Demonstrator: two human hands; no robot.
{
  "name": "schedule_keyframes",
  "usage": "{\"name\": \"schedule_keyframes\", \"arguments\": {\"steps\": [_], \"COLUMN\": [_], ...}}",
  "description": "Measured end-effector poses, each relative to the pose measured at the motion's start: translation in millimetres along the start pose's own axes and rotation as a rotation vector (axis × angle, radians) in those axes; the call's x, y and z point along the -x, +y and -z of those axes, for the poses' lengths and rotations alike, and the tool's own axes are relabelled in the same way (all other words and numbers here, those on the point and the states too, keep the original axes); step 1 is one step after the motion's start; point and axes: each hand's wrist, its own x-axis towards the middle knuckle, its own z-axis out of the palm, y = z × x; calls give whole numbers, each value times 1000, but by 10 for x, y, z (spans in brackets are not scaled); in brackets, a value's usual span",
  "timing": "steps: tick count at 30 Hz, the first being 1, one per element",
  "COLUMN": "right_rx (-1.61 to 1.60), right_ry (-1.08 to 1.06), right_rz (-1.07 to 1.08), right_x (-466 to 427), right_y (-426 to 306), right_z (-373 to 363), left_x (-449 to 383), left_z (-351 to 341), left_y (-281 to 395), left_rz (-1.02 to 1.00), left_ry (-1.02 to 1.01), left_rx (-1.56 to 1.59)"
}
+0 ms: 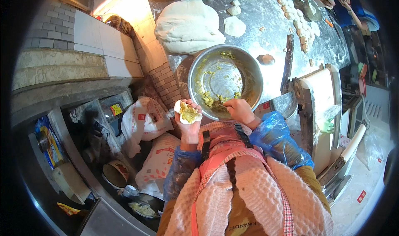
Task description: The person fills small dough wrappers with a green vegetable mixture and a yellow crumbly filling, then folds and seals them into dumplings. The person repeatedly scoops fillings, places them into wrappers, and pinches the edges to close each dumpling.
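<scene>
In my left hand [189, 130] lies a round dough wrapper [177, 107] with its edges curled up. A heap of yellow-green filling [189, 113] sits in the wrapper's middle. My right hand [240, 111] reaches over the near rim of a large steel bowl [257, 80] and grips a utensil whose end dips toward the filling inside; its shape is mostly hidden. Clumps of the same filling [207, 99] cling to the bowl's near side, and the bottom shows bare metal. Blue plastic sleeve covers wrap both my forearms.
A big mass of dough [190, 25] rests on the floured table [265, 5] behind the bowl. Flattened dough [234, 26], several small dough pieces [300, 27] and a dark wooden stick [287, 64] lie farther right. Another person's hand [344, 1] shows at the upper right. Plastic sacks [159, 164] stand at my left.
</scene>
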Motion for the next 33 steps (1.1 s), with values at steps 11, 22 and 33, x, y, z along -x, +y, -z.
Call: {"name": "schedule_keyframes", "arguments": {"steps": [11, 22, 33], "right_rx": [-189, -251, -293], "right_ry": [365, 523, 187], "right_rz": [181, 212, 95], "right_x": [201, 329, 269], "right_y": [-938, -867, -941], "right_z": [815, 787, 888], "left_x": [-391, -553, -509], "left_z": [-423, -793, -1062], "left_y": [-191, -491, -680], "left_rz": [85, 231, 33], "left_ry": [-27, 294, 282], "left_rx": [35, -91, -306]}}
